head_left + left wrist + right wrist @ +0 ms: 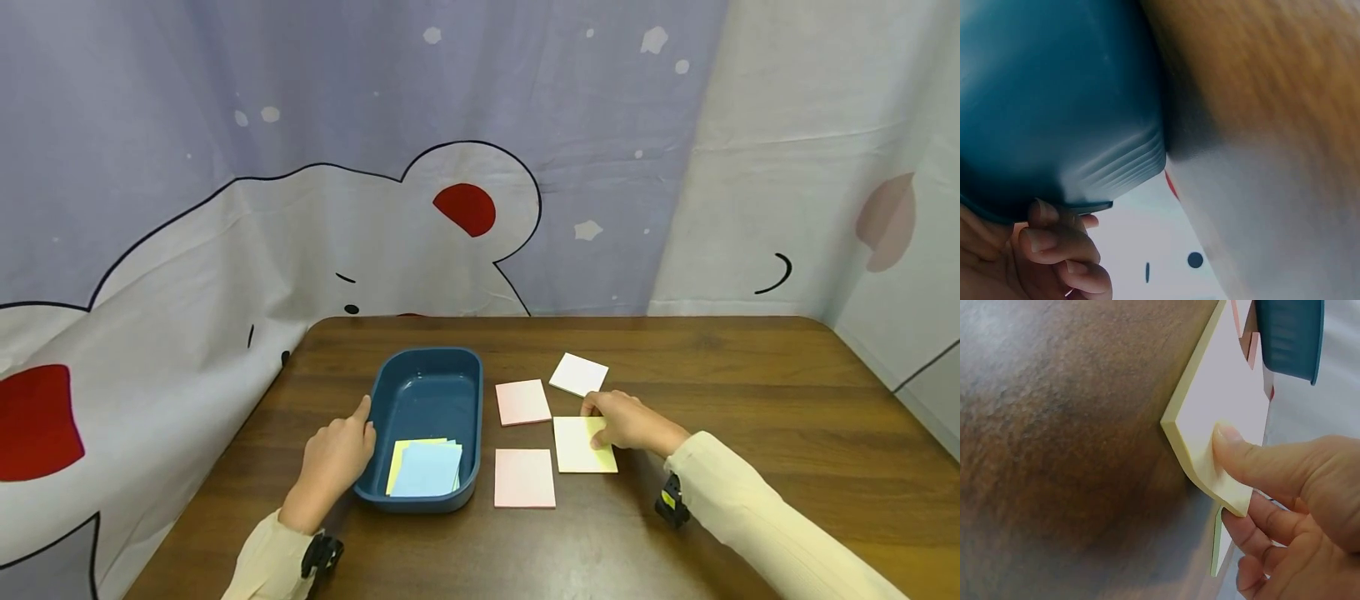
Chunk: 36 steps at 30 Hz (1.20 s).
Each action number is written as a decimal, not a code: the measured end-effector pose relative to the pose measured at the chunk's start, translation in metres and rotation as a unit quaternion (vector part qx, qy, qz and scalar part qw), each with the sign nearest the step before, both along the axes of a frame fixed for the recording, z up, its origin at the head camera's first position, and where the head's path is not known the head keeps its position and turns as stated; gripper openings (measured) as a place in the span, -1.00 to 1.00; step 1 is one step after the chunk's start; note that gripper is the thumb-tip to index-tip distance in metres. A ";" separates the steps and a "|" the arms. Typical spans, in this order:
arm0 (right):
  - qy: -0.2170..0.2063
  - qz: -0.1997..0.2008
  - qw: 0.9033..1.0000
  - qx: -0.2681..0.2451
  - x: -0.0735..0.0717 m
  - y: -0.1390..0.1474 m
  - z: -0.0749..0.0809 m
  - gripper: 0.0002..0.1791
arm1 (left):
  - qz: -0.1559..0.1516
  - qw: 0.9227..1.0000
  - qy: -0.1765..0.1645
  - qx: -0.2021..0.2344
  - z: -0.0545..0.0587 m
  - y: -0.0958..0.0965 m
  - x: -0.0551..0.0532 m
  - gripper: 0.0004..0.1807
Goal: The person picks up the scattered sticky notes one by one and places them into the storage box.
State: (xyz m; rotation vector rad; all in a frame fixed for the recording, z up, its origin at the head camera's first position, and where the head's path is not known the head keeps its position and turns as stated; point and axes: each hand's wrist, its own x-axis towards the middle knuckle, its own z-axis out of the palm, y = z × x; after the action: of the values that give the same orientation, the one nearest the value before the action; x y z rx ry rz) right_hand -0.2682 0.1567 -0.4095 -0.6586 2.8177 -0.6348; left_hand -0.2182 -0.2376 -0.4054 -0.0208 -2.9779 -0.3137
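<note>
Seen from the head, with the far edge of the table [750, 467] at 12 o'clock, the yellow pad [573, 450] lies just right of centre. The right hand [628, 419] pinches its 2 o'clock corner, thumb on top and fingers beneath; the right wrist view shows this corner bent, the fingertips partly masked by the paper. The left hand [337, 454] grips the blue tray [423, 392] at the rim's 9 o'clock side, fingers curled; its thumb is hard to make out in the left wrist view, where the tray is cut off. From the yellow pad, one pink pad [522, 402] lies at 10 o'clock, a second pink pad [524, 478] at 8 o'clock and a white-topped pad [578, 374] at 12 o'clock, the tray at 9 o'clock. At the tray's 6 o'clock end, a light-blue sheet [427, 471] mostly covers a yellow sheet [400, 457]; how many lie beneath cannot be told. Both sleeves [772, 525] run out of frame.
</note>
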 end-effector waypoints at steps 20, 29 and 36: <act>-0.053 0.045 0.995 -0.066 -0.005 0.005 0.012 -0.87 | 0.004 1.000 -0.002 0.006 -0.005 -0.001 0.003 -0.45; -0.059 0.053 0.994 -0.071 -0.009 0.004 0.023 -0.86 | 0.004 1.000 -0.001 0.005 -0.002 0.000 0.002 -0.45; -0.051 0.055 0.994 -0.077 -0.014 -0.002 0.034 -0.84 | 0.004 1.000 -0.004 0.003 -0.001 0.000 0.000 -0.45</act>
State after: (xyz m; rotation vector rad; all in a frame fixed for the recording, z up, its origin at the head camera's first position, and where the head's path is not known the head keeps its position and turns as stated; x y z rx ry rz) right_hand -0.2824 0.1544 -0.3753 -0.7787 2.6380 -0.8466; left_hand -0.2178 -0.2375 -0.4061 -0.0058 -2.9845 -0.3217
